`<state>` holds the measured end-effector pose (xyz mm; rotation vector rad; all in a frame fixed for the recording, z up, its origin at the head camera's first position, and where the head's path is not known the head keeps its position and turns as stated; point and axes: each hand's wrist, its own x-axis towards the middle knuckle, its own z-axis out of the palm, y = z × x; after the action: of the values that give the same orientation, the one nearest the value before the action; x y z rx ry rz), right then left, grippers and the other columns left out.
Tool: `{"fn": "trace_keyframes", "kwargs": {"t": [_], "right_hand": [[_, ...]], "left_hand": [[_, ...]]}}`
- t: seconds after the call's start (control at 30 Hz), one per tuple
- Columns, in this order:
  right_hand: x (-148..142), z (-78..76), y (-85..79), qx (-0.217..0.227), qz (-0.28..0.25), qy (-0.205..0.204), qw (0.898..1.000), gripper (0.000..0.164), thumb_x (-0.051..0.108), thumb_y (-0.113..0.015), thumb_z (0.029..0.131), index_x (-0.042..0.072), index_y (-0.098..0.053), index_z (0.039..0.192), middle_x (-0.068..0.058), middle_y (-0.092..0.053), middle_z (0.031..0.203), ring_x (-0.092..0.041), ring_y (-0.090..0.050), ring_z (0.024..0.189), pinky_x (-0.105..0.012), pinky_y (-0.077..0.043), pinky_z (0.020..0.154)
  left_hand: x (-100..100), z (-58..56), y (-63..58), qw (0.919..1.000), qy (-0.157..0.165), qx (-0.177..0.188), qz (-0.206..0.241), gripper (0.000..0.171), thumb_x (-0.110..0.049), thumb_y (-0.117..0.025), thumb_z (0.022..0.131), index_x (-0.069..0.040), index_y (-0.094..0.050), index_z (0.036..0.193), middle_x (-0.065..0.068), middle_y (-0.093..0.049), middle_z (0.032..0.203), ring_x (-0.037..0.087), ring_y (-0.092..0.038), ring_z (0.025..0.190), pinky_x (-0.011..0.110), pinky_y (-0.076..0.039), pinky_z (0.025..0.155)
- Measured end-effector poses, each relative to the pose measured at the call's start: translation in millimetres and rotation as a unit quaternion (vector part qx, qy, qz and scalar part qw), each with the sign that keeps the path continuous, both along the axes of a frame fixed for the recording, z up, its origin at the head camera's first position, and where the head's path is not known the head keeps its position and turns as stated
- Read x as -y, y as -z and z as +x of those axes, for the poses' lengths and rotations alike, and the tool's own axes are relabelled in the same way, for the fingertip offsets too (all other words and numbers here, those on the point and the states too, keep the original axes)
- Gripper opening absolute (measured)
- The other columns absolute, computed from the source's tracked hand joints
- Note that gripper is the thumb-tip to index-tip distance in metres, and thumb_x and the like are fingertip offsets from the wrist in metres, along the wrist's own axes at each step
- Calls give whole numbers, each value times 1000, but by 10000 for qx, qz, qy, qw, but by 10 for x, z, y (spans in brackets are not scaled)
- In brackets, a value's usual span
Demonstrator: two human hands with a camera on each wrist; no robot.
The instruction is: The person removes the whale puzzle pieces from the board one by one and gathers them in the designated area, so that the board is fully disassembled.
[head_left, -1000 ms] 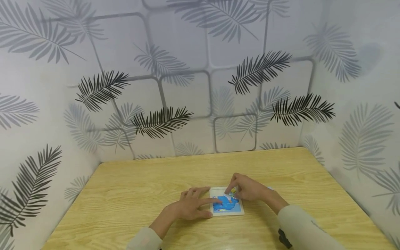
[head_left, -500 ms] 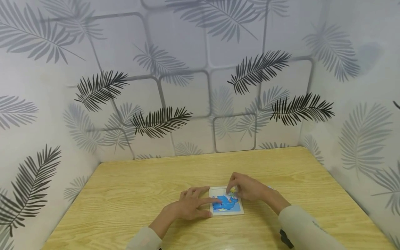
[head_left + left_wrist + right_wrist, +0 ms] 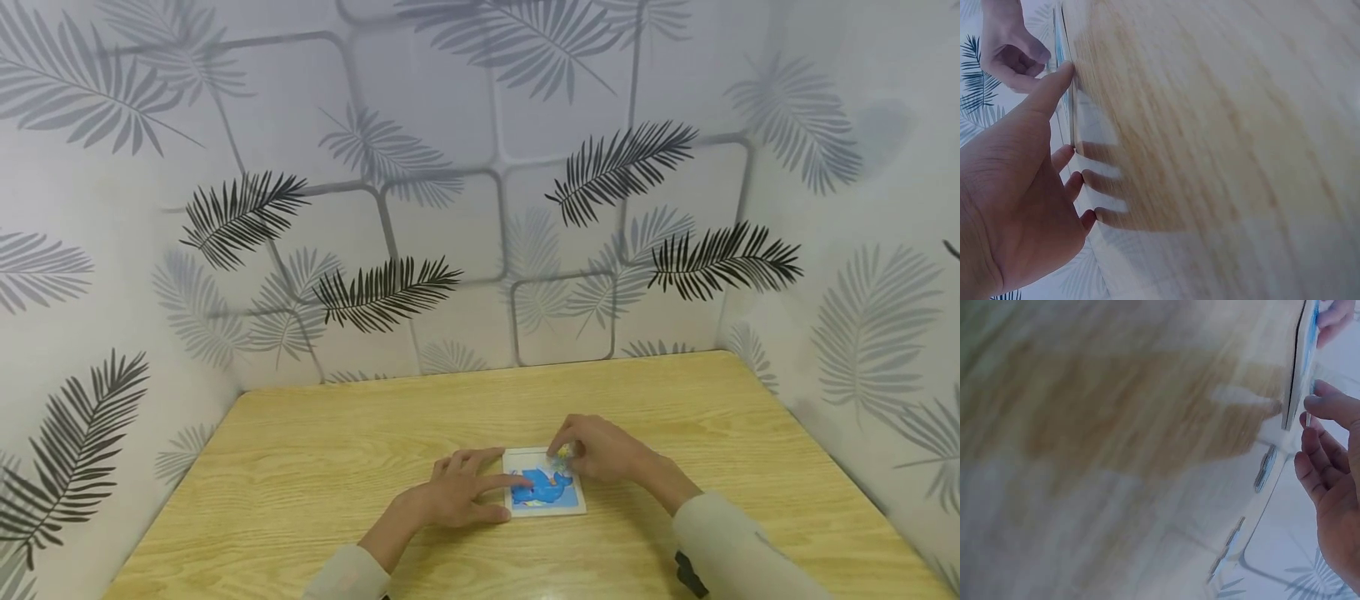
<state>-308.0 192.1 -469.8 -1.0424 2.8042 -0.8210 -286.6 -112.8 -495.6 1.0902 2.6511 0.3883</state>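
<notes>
A small white-framed jigsaw puzzle (image 3: 543, 510) with a blue whale picture lies flat on the table. My left hand (image 3: 461, 492) rests along its left side, index finger stretched onto the whale and thumb at the lower left corner. In the left wrist view, the other fingertips of the left hand (image 3: 1029, 181) touch the tabletop beside the frame. Over the upper right corner, my right hand (image 3: 603, 450) pinches a puzzle piece (image 3: 564, 455) with a yellow patch. The right wrist view shows this piece (image 3: 1308, 419) edge-on between thumb and fingers, close to the frame.
Two loose puzzle pieces lie on the table past the frame in the right wrist view: a nearer piece (image 3: 1265, 469) and a farther piece (image 3: 1226, 550). The wood-grain table (image 3: 360, 433) meets a leaf-patterned wall (image 3: 450, 225) at the back and sides.
My right hand has shifted slightly right, and the yellow-patched puzzle piece in its fingers has tilted and moved slightly with it. The left hand and the frame have stayed in place.
</notes>
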Motion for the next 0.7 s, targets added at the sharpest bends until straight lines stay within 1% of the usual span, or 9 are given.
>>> {"fn": "trace_keyframes", "kwargs": {"t": [0.07, 0.17, 0.23, 0.33, 0.4, 0.47, 0.63, 0.7], "right_hand": [[-63, -4, -11, 57, -221, 96, 9997, 29, -3, -72, 90, 15, -79, 112, -2, -69, 110, -9, -53, 77, -27, -49, 68], [-180, -10, -33, 187, -593, 182, 9979, 28, -3, -70, 91, 12, -76, 115, -4, -71, 111, -8, -53, 68, -27, -49, 62], [-269, -12, -47, 186, -776, 228, 9965, 27, -1, -71, 92, 11, -75, 115, -5, -72, 112, -7, -52, 65, -27, -48, 59], [-391, 12, -80, 225, -959, 452, 9941, 25, 0, -72, 92, 10, -75, 115, -6, -72, 108, -8, -50, 63, -26, -45, 55], [-474, 34, -101, 187, -1035, 582, 9927, 24, 1, -73, 91, 10, -76, 113, -7, -72, 108, -10, -49, 67, -27, -43, 56], [-550, 61, -120, 218, -1115, 705, 9910, 24, 1, -74, 91, 9, -76, 113, -9, -72, 106, -11, -49, 67, -27, -42, 56], [-750, 100, -112, 267, -1122, 1032, 9880, 23, 3, -76, 91, 10, -77, 113, -9, -72, 105, -12, -51, 69, -26, -42, 56], [-838, 109, -91, 252, -1078, 1201, 9866, 23, 5, -77, 91, 12, -77, 113, -7, -72, 107, -13, -52, 73, -26, -44, 58]], "left_hand": [[-1, 12, -18, 10000, -5, 24, 20, 50, -62, -49, 104, -61, -38, 152, 7, -16, 172, 44, -22, 150, 71, -21, 112], [-8, 35, -62, 10000, 25, 14, 26, 50, -63, -48, 103, -60, -40, 152, 8, -17, 171, 46, -23, 149, 72, -22, 110], [-10, 48, -92, 10000, 55, 21, 22, 50, -63, -47, 104, -58, -40, 153, 9, -18, 171, 47, -24, 148, 72, -22, 110], [-18, 64, -115, 9999, 97, -14, 32, 50, -63, -46, 104, -57, -40, 153, 10, -18, 171, 48, -24, 147, 72, -23, 109], [-18, 66, -117, 9999, 109, -7, 39, 50, -61, -46, 105, -55, -40, 154, 11, -17, 171, 47, -24, 148, 72, -23, 110], [-23, 79, -132, 9999, 114, -4, 44, 50, -59, -47, 106, -53, -40, 155, 11, -17, 171, 47, -23, 148, 72, -22, 111], [-38, 136, -231, 9999, 56, 121, 27, 49, -52, -52, 107, -49, -44, 154, 11, -17, 171, 46, -23, 149, 71, -22, 111], [-31, 134, -210, 9999, 48, 123, 91, 48, -51, -53, 106, -50, -44, 154, 11, -17, 171, 46, -23, 149, 72, -21, 112]]}}
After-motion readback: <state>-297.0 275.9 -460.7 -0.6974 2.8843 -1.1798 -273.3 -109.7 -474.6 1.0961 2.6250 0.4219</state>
